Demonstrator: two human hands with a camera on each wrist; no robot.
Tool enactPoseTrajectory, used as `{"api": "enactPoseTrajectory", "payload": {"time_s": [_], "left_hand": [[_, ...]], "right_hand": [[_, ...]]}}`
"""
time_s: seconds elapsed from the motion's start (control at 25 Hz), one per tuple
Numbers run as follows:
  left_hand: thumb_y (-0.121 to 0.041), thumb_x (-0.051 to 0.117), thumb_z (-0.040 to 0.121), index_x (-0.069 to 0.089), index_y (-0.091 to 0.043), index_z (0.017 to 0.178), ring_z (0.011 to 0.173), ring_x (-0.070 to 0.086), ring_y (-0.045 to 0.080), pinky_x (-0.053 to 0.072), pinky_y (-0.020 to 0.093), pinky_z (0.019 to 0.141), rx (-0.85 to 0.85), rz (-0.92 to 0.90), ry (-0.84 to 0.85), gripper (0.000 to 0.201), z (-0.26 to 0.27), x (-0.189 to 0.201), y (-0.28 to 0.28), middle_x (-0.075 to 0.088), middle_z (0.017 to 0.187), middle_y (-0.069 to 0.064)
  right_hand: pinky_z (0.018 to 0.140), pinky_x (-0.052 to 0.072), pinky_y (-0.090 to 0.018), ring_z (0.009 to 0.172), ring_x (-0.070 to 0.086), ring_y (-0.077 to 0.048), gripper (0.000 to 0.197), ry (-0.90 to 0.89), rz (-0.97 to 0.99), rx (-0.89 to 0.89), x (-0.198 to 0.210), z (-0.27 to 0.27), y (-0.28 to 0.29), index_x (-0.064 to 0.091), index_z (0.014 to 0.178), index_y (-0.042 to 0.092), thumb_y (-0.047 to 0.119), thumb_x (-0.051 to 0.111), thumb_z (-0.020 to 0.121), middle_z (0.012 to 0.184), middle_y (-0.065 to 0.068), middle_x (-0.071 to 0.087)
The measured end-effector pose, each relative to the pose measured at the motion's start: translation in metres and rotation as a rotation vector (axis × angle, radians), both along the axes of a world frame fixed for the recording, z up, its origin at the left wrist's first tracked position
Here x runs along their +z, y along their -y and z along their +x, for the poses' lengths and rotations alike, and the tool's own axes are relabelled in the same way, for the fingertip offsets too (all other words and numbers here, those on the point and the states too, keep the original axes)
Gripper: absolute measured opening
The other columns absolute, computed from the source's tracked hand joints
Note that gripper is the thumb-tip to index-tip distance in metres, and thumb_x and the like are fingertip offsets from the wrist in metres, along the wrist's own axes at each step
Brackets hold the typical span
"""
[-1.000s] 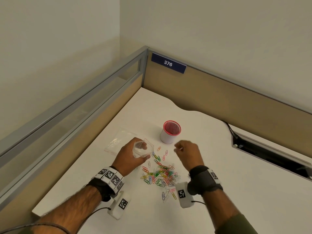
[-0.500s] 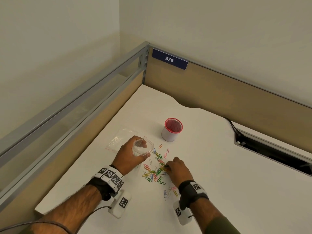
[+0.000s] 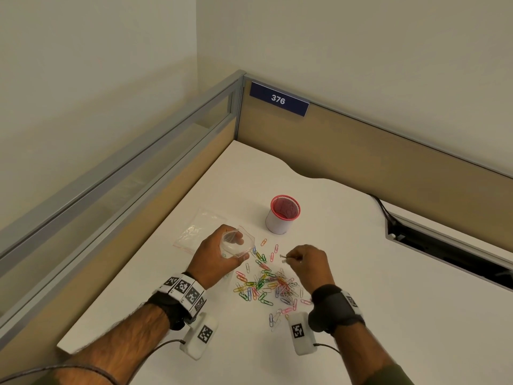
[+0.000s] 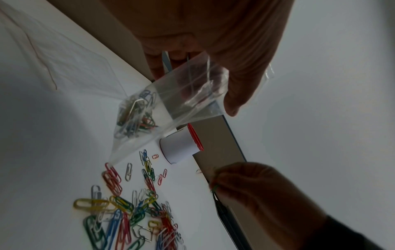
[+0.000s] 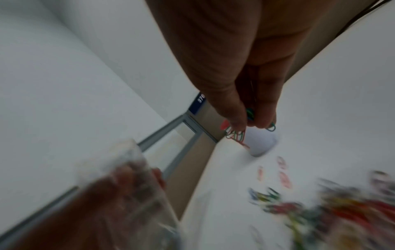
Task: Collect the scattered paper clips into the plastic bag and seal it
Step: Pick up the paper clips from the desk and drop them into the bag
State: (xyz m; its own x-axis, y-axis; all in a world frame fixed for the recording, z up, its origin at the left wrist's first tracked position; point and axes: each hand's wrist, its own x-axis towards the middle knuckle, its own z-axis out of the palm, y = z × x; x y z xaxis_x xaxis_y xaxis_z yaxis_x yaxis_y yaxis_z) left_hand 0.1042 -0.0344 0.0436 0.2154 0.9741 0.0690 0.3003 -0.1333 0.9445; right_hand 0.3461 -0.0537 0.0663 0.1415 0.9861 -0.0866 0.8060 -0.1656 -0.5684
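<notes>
Nearest the front edge of the white surface [image 3: 374, 287] lies a loose heap of coloured wire paper clips [image 3: 266, 287]: red, green, yellow, blue, pink and white, overlapping one another, with a few stragglers toward the front edge and a few singles toward the back.

Above the far side of the heap, the right hand [image 3: 309, 263] is raised off the surface; its grip is pressed together, thumb and fingertips pinching a small bunch of clips [image 5: 235, 134], green and red among them.

To the left, the left hand [image 3: 215, 258] holds a small clear plastic zip bag [image 4: 171, 104] by its mouth, fingers and thumb curled round the rim so that the opening faces up. The bag hangs down with one bottom corner just beside the clips on the surface; whether it touches is unclear. A cluster of clips already sits in its lower part.

Behind the left hand, toward the left edge, a second flat clear plastic bag with a red seal line [image 3: 198, 230] lies on the surface.

Farther back, near the middle, stands a white cylindrical cup with a red mesh rim [image 3: 281, 215], upright; its contents cannot be made out.
</notes>
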Motion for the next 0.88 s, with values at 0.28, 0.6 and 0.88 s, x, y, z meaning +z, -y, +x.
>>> {"api": "enactPoseTrajectory", "payload": {"time_s": [0.28,0.6,0.88], "left_hand": [[-0.022,0.084,0.076,0.058,-0.024,0.104,0.106,0.064,0.009,0.046,0.019,0.091,-0.001,0.011,-0.021,0.039,0.007,0.003,-0.001,0.069,0.103,-0.007],[-0.035,0.078,0.073,0.056,-0.03,0.105,0.094,0.066,0.009,0.053,0.025,0.081,-0.042,0.036,0.012,0.039,0.01,0.006,0.001,0.068,0.099,-0.009],[-0.025,0.084,0.075,0.058,-0.023,0.103,0.107,0.064,0.008,0.047,0.023,0.093,-0.012,0.002,0.009,0.038,0.006,0.001,0.001,0.069,0.102,-0.008]], "right_hand": [[0.073,0.05,-0.013,0.08,0.064,-0.006,0.007,-0.161,0.188,0.176,0.088,-0.04,-0.003,0.074,0.09,0.015,0.016,0.071,0.084,0.086,0.006,0.069],[0.078,0.055,-0.035,0.082,0.061,-0.015,0.013,0.023,0.173,0.363,0.088,-0.087,-0.007,0.073,0.096,0.015,0.022,0.063,0.09,0.092,-0.001,0.067],[0.079,0.056,-0.028,0.082,0.066,-0.014,0.012,-0.217,0.263,0.072,0.07,-0.038,-0.006,0.072,0.096,0.014,0.01,0.063,0.088,0.093,0.0,0.07]]}}
